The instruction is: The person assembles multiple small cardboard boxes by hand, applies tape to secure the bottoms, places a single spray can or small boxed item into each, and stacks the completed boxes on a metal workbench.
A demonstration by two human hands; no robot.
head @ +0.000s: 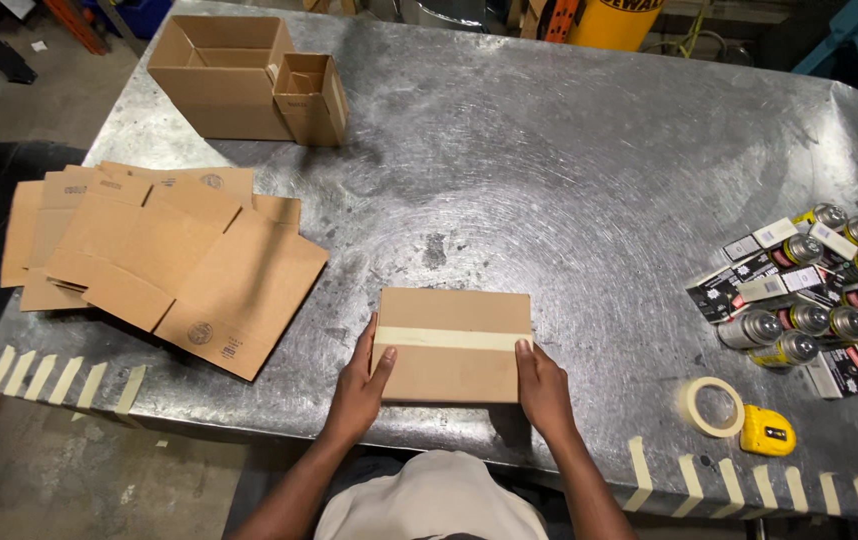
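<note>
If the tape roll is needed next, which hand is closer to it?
Probably the right hand. It rests on the taped box's right edge, and the tape roll lies further right on the metal table. The left hand holds the box's opposite side.

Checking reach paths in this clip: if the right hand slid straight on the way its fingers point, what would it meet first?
The right hand rests at the taped cardboard box's right edge, fingers pointing away from the person. Straight on, only bare metal table shows, so the way looks free to the far edge, though depth is unclear.

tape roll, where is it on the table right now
In the head view the tape roll lies near the table's front right edge, beside a yellow tape measure, below the cluster of cans.
</note>
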